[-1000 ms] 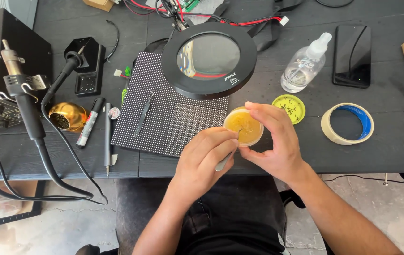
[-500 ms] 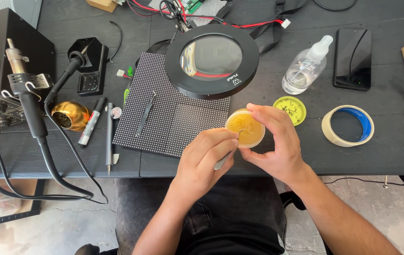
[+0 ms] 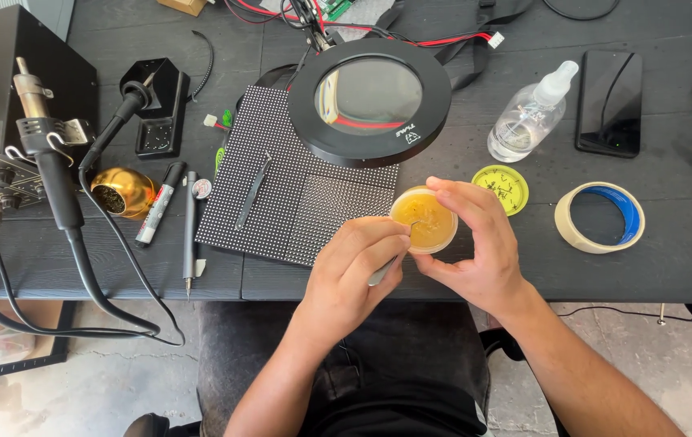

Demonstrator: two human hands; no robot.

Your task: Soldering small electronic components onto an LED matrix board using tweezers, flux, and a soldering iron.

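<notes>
While you sit at a dark table (image 3: 670,267), your right hand (image 3: 475,251) curls around a small round tin (image 3: 424,220) of amber paste, gripping its rim just above the table's near edge. Your left hand (image 3: 358,271) is closed on a thin metal tool (image 3: 385,267) whose tip touches the paste. Just behind the tin lies a black dotted panel (image 3: 281,190) with tweezers (image 3: 252,192) on it, partly under a round magnifier (image 3: 369,101). A yellow lid (image 3: 500,188) sits beside your right fingers, a tape roll (image 3: 600,217) farther right.
</notes>
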